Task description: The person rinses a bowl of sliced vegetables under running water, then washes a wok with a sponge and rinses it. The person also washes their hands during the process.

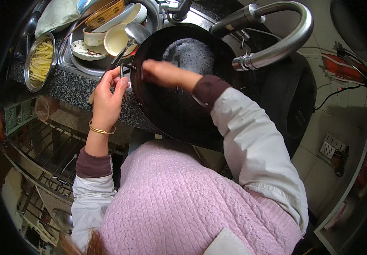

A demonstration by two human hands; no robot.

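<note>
A large black wok [170, 108] lies tilted over the sink, with foamy water [191, 55] pooled in its far part. My left hand [110, 92] grips the metal loop handle [122, 71] on the wok's left rim. Inside the wok, my right hand [161, 72] presses near the left wall; it is blurred, and a small dark reddish thing shows at its fingers, too unclear to name. A metal ladle [137, 32] rests beside the rim, over a cream bowl [117, 40].
A curved metal faucet [285, 41] arches over the wok's right side. Stacked bowls, a patterned dish [88, 50] and a bamboo steamer [105, 15] fill the left basin. A metal dish of cut pale-yellow strips [41, 60] stands on the speckled counter [71, 86] at left.
</note>
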